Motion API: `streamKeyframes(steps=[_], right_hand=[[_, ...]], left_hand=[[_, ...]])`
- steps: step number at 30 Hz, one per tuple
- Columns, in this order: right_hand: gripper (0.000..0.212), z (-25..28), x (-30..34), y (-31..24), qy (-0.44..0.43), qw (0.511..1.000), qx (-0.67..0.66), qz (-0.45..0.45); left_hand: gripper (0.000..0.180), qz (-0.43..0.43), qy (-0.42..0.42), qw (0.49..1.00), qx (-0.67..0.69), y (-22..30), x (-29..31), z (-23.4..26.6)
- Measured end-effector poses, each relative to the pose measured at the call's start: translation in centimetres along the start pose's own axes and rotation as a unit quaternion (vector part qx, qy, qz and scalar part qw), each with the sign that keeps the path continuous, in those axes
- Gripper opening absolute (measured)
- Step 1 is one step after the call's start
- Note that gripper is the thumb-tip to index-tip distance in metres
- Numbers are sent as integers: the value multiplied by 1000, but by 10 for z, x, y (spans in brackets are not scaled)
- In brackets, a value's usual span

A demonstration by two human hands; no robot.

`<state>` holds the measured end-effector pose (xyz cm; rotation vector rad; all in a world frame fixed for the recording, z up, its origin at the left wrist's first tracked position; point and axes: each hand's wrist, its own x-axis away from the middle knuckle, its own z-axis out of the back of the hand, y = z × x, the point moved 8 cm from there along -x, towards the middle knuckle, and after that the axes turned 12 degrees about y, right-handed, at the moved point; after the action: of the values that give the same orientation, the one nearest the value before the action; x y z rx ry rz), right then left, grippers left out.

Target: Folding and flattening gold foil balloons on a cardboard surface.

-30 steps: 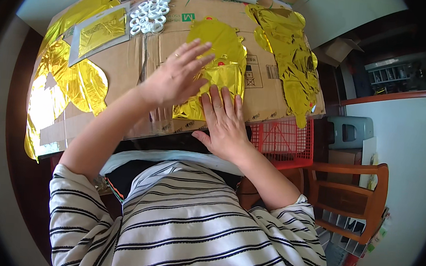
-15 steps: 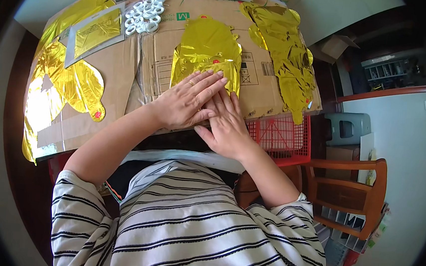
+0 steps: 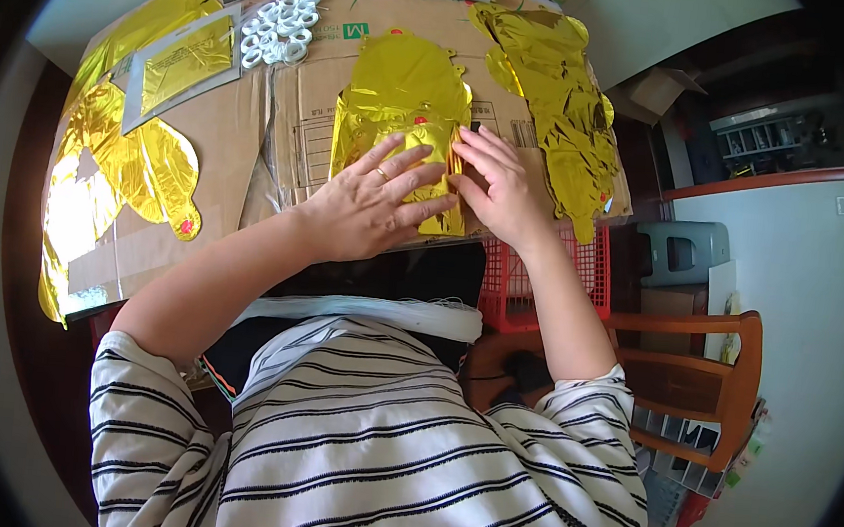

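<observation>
In the middle of the cardboard, a deflated gold foil balloon lies folded, with a small red spot near its centre. My left hand rests on its near part, palm down and fingers spread. At the balloon's right edge, my right hand has its fingers and thumb closed on a raised strip of foil. Part of the near end is hidden under the left hand.
More gold foil balloons lie on the right and left. A flat clear packet and a pile of white ribbon rolls sit farther back. Below the table's right edge are a red plastic basket and a wooden chair.
My hands were stacked on the balloon's near end and have separated. The right hand has moved right and up to the foil's edge; the left has spread its fingers.
</observation>
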<state>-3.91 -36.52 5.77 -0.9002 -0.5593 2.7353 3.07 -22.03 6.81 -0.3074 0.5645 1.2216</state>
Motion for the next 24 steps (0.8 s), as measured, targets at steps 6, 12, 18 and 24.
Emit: streamKeyframes(steps=[6, 12, 18, 24], right_hand=[[40, -4, 0, -4, 4, 1000, 15, 20], [35, 2, -6, 10, 1, 999, -36, -34], [32, 0, -22, 17, -19, 994, 83, 62], [30, -6, -33, 27, -17, 993, 88, 73]], left_hand=[[49, -19, -11, 983, 181, 0, 4, -15], [44, -24, -37, 984, 175, 3, -1, -7], [59, -52, -59, 989, 126, 7, 2, -14], [67, -50, -113, 987, 104, 7, 7, -26]])
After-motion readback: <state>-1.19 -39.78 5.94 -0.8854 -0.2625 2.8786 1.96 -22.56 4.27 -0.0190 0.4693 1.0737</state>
